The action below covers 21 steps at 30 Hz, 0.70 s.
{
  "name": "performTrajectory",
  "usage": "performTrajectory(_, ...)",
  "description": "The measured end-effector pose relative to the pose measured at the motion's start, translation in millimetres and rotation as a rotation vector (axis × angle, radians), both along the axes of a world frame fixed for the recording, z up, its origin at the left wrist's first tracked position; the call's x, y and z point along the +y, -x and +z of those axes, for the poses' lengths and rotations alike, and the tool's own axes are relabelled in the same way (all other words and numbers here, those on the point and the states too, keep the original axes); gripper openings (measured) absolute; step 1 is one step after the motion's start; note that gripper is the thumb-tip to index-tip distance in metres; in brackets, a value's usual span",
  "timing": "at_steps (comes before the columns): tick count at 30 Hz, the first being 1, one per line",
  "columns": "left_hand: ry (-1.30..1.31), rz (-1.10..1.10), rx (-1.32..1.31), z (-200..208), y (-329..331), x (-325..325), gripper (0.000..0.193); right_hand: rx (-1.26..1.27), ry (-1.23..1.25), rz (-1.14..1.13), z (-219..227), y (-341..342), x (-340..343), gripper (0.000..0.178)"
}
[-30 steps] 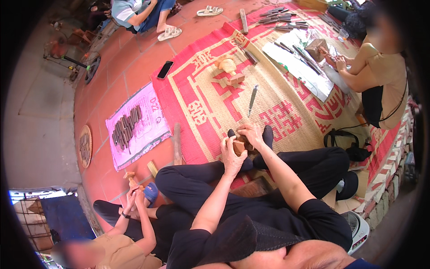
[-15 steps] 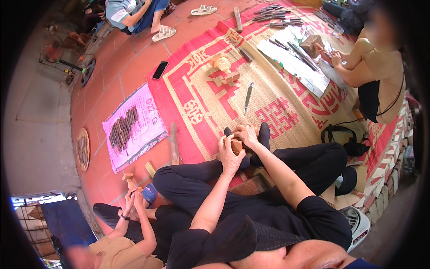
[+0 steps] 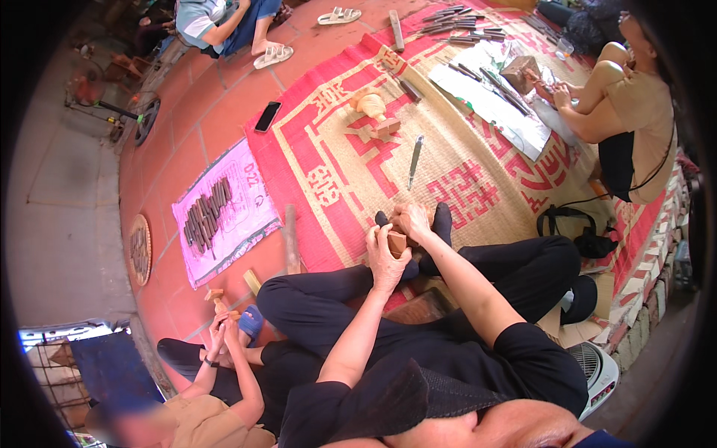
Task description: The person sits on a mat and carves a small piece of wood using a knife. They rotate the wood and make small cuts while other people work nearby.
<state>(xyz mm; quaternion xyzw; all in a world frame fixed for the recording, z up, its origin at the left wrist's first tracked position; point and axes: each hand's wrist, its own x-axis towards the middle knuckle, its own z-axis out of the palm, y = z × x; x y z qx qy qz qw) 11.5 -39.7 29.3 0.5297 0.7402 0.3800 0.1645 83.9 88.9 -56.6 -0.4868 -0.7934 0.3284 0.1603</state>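
My left hand (image 3: 385,263) is wrapped round a brown wooden block (image 3: 397,243) with a flat-cut end facing me, held low between my feet. Just beyond it, my right hand (image 3: 412,222) is closed, with its fingers curled down at the block's far side. Whatever lies inside those fingers is hidden. On the mat ahead rests a slim dark-handled carving tool (image 3: 415,160). Farther off lies a turned pale wooden piece (image 3: 370,103) with a square reddish-brown base.
A red and straw patterned mat (image 3: 336,231) covers the tiles. Many dark tools lie on a pink sheet (image 3: 258,198) at left. A phone (image 3: 267,116) lies at the mat's edge. Co-workers sit left and right; a black bag (image 3: 594,243) and white fan (image 3: 600,373) stand at right.
My right hand has turned slightly and its fingers are more tucked in. My left hand keeps its hold on the block. The co-worker at right has raised their head.
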Motion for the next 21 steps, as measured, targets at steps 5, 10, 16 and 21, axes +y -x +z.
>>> performTrajectory(5,-0.01,-0.013,-0.002,-0.5,0.3,-2.0,0.07,-0.152,0.139,-0.062,2.4,-2.5,24.5,0.018)
performTrajectory(10,-0.004,0.003,0.048,-3.1,-0.1,0.2,0.071,0.075,0.167,-0.04,14.9,0.3,-3.7,0.019)
performTrajectory(16,-0.01,-0.008,0.022,2.0,-1.3,-0.4,0.07,-0.163,0.109,-0.101,10.7,-5.5,21.4,0.018)
performTrajectory(21,-0.023,0.006,0.049,-3.5,1.0,-1.1,0.07,0.094,0.143,-0.107,21.7,-6.0,5.5,0.025)
